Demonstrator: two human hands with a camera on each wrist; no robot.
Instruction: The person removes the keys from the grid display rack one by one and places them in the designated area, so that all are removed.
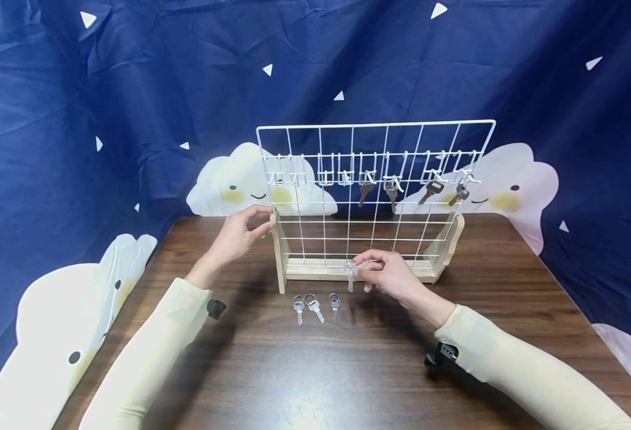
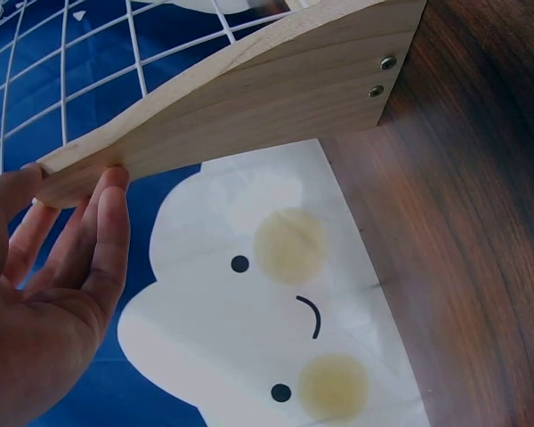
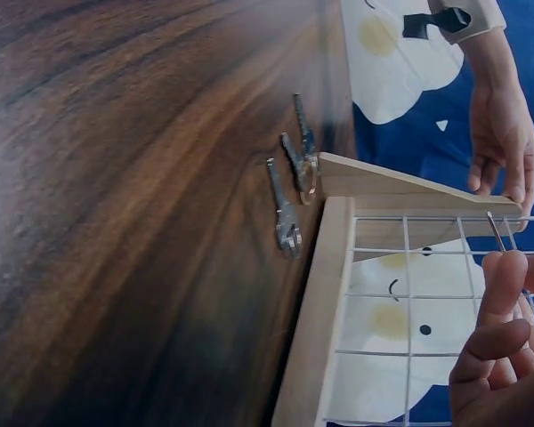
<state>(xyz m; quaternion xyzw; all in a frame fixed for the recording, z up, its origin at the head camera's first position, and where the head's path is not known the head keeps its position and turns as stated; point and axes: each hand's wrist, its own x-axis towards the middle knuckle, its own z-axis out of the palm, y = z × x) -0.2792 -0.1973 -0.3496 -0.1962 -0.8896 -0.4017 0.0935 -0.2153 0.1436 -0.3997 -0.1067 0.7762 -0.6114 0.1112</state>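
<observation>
Right grip pinches a key just in front of the rack's wooden base; left grip holds the left upright. Looks like mid-hanging; next move probably needs a lift, ring onto a bare hook. Three loose keys on counter, near-left of right grip.

The head view looks forward and down on the rack; both wrist views, closer, share its left side panel.
</observation>
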